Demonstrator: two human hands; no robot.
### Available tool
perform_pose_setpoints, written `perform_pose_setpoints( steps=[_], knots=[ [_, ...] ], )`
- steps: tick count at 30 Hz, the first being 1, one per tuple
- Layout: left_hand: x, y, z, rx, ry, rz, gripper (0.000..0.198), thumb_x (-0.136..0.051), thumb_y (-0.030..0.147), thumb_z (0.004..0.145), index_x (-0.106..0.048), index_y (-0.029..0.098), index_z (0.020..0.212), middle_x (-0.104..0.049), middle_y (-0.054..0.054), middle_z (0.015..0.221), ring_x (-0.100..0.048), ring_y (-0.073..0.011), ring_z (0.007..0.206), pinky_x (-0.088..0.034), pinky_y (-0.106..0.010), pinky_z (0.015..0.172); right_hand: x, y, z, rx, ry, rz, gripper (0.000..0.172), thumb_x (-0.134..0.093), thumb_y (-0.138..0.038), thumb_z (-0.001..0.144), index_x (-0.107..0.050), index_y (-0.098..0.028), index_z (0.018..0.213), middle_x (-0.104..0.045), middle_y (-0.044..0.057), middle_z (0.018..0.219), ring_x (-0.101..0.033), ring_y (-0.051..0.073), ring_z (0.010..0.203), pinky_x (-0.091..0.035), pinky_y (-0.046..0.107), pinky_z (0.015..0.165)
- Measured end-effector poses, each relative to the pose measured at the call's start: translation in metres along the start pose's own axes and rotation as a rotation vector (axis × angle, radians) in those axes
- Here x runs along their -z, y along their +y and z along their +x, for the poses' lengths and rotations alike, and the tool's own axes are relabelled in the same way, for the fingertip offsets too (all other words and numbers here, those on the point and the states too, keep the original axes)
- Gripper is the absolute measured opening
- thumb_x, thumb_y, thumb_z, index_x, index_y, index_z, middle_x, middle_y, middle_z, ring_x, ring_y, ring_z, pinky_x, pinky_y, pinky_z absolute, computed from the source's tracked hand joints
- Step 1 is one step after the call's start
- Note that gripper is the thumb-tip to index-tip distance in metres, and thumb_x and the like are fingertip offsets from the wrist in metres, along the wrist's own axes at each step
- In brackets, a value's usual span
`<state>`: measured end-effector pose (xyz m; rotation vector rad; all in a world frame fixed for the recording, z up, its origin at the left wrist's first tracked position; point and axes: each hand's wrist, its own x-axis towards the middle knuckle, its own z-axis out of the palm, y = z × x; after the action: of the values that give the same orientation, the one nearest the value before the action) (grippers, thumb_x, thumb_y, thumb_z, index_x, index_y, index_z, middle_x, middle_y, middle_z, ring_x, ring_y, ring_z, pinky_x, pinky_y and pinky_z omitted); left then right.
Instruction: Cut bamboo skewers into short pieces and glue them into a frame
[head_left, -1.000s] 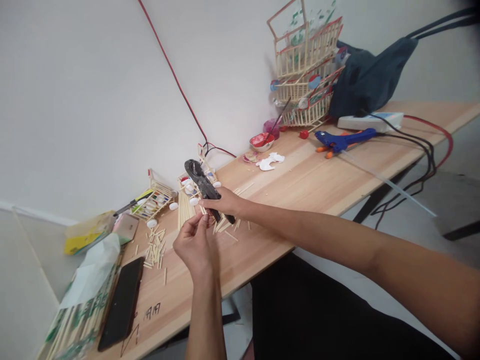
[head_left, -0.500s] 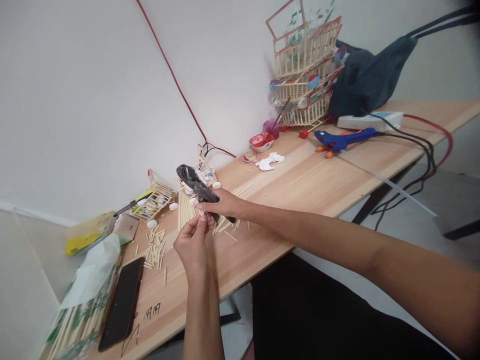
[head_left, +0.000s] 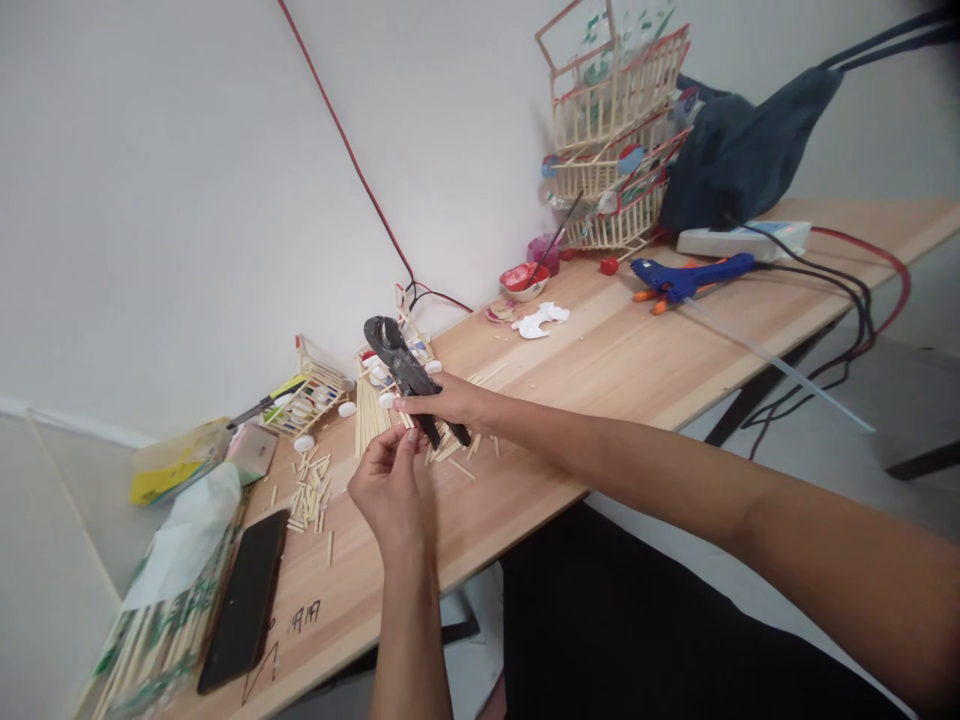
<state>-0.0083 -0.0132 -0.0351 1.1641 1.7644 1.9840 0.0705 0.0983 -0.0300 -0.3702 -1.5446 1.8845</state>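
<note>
The right hand (head_left: 442,402) was closed around the handles of a pair of black cutting pliers (head_left: 409,375), holding them above the wooden desk (head_left: 637,360) with the head pointing up and toward the wall. Just below and in front of it, the left hand (head_left: 390,490) was raised with its fingertips (head_left: 401,440) pinched together close under the pliers' handles; whatever they pinched was too small to make out. Beneath both hands lay a loose bundle of long wooden sticks (head_left: 367,415), and a scatter of short cut stick pieces (head_left: 309,495) lay to its left. A small stick-built cart (head_left: 311,390) stood near the wall beside white bottle caps (head_left: 304,445). A black phone (head_left: 244,600) lay near the desk's front edge, next to a pack of sticks (head_left: 161,620). Farther along the desk lay a blue glue gun (head_left: 682,278), a red-filled bowl (head_left: 523,283), a stack of finished stick carts (head_left: 611,150) and a dark bag (head_left: 742,150).
</note>
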Motion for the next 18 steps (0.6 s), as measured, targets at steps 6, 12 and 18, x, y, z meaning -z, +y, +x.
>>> perform_pose_setpoints(
  steps=[6,12,18],
  knots=[
    [0.0002,0.0024,-0.0031,-0.038,0.043,0.091,0.017,-0.069,0.027,0.074,-0.071,0.014,0.083,-0.071,-0.002,0.074,-0.063,-0.013,0.068,-0.05,-0.025,0.07,-0.0012,-0.0016,-0.0021,0.006,-0.031,0.027,0.03,-0.072,-0.04,0.071,-0.056,-0.014,0.077,-0.056,-0.002,0.061,-0.053,0.01,0.055,-0.046,0.021,0.051],
    [0.0014,0.0006,-0.0031,-0.031,0.044,0.103,0.019,-0.068,0.028,0.075,-0.072,0.013,0.086,-0.072,-0.004,0.077,-0.064,-0.0142,0.07,-0.05,-0.027,0.072,-0.0029,-0.0056,-0.0055,0.046,-0.006,-0.034,0.031,-0.071,-0.04,0.071,-0.055,-0.015,0.077,-0.055,-0.003,0.061,-0.052,0.01,0.056,-0.046,0.021,0.052],
    [-0.0002,0.0022,-0.0029,0.019,0.026,0.039,0.022,-0.071,0.028,0.072,-0.071,0.012,0.086,-0.071,-0.004,0.075,-0.064,-0.0145,0.068,-0.051,-0.028,0.07,-0.0018,-0.004,-0.0044,0.093,0.023,-0.147,0.032,-0.068,-0.043,0.073,-0.056,-0.014,0.077,-0.055,-0.003,0.061,-0.053,0.01,0.057,-0.044,0.021,0.053]
  ],
)
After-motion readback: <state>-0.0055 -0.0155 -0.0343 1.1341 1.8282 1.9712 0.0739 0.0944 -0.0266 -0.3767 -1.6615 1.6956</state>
